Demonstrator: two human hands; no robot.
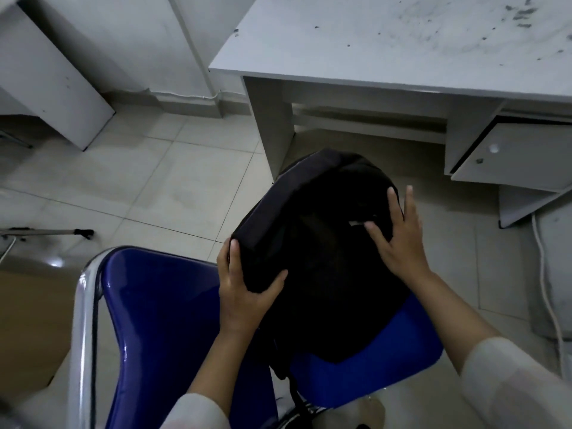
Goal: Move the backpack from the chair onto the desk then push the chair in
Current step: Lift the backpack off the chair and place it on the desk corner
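A black backpack [315, 243] stands on the seat of a blue plastic chair [161, 320] with a chrome frame. My left hand [244, 289] grips the backpack's near left corner, thumb on top. Spread across the bag's upper right side, my right hand [399, 239] presses on the fabric with fingers apart. The grey desk [371, 41] stands beyond the chair, its top scuffed with dark marks. A strap hangs down below the seat.
A drawer unit [510, 156] with a round knob hangs under the desk's right side. White cables [548, 289] run along the floor at right. Another grey desk panel [52, 82] stands at left. A brown surface [31, 320] and a metal leg sit at lower left.
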